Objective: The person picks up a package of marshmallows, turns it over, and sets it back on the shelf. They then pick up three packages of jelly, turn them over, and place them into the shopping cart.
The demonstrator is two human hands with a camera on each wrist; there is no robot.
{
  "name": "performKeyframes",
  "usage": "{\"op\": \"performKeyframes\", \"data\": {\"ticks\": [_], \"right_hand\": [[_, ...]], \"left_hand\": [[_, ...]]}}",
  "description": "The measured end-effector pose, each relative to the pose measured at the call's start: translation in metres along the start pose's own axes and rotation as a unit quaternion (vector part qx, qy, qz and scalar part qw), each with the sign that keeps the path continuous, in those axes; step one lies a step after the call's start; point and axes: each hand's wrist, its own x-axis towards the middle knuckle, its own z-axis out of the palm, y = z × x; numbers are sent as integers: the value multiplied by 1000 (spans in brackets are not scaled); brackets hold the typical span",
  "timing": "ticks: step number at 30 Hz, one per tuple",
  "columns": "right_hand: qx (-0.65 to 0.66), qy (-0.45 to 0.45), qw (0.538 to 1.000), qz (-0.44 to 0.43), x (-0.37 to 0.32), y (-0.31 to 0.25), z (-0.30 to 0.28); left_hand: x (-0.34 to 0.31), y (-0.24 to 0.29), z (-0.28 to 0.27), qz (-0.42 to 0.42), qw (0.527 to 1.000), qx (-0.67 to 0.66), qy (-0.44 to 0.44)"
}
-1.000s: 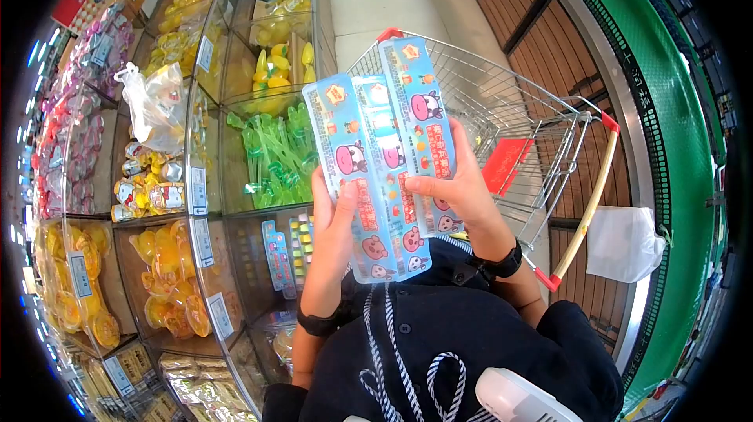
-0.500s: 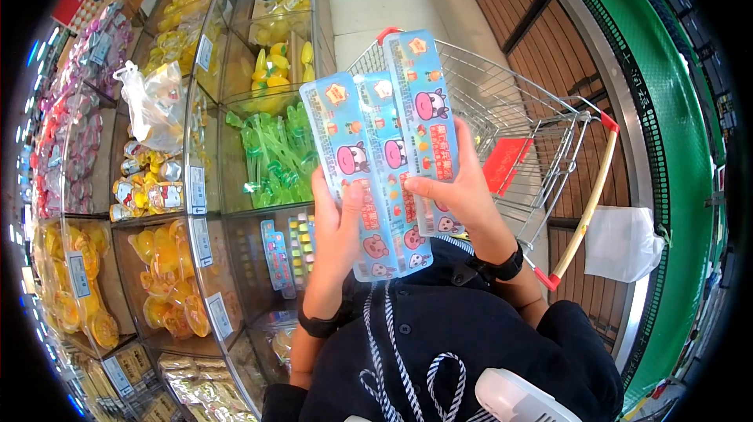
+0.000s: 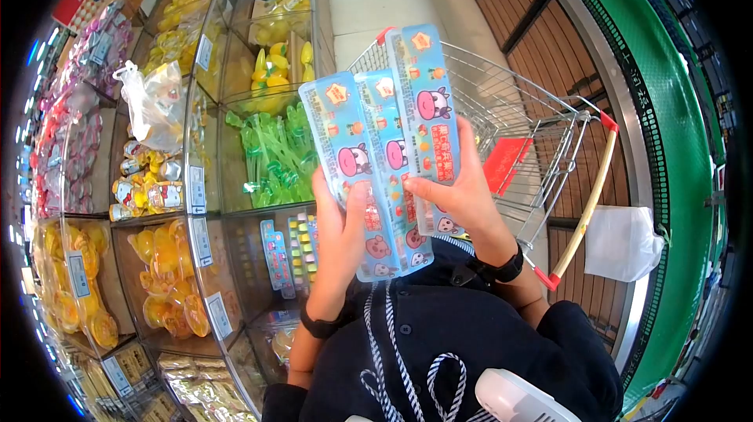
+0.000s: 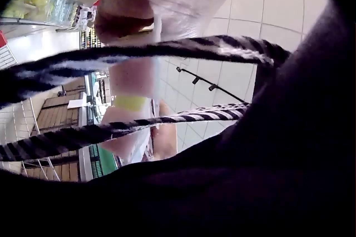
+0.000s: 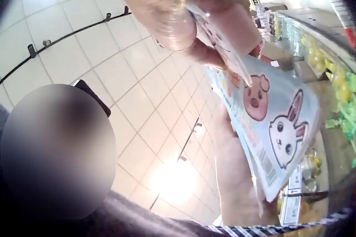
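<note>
Three packs [image 3: 388,147] in left hand [image 3: 339,226], right hand [image 3: 463,190]; lettering [image 3: 443,151] perhaps Chinese.

No text legible at this resolution. Held blue packets [image 3: 392,140], in the grip of left hand [image 3: 339,226] and right hand [image 3: 463,190]: red vertical lettering panels, characters too small to read. Price tags [image 3: 198,189] on shelf edges left of grip: unreadable. Green wall [image 3: 674,108] right of grip: characters blurred.
</note>
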Motion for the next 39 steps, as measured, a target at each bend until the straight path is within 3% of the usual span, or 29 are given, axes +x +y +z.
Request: {"op": "performKeyframes", "data": {"ticks": [3,6,33,39], "right_hand": [[-15,-3,1000,-6,-1,-1,0],[-29,4,1000,-1,-1,-2,1],[-53,7,998,-12,0,2,3],[-8,2,1000,3,2,1,1]], "left_hand": [[-2,12,4,-30,998,-47,18],[-1,16,4,-26,999,-16,-9],[0,4,-3,-17,998,60,7],[1,6,1,-29,998,-48,-3]]}}
